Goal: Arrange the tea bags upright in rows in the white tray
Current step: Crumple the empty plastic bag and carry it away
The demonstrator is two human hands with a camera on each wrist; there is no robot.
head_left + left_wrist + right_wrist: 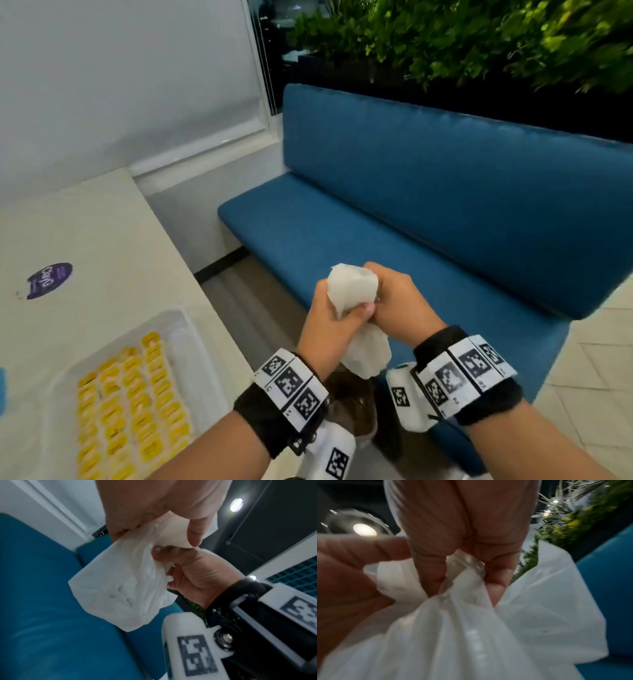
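Note:
A white tray (186, 330) sits on the table at the lower left of the head view. It holds rows of yellow tea bags (137, 404) standing upright. Off the table's right edge, both hands hold a crumpled white plastic bag (352, 287) in the air in front of the blue bench. My left hand (337, 308) grips the bag from the left, thumb across it. My right hand (390, 298) grips it from the right. In the left wrist view the bag (120, 588) hangs below the fingers. The right wrist view shows fingers (435, 574) pinching the bunched bag (488, 635).
The cream table (85, 233) carries a purple round sticker (49, 281). A blue bench (445, 205) runs behind the hands, with green plants (479, 41) above its back. Something dark brown (352, 404) lies below the hands. A blue object (1, 390) shows at the left edge.

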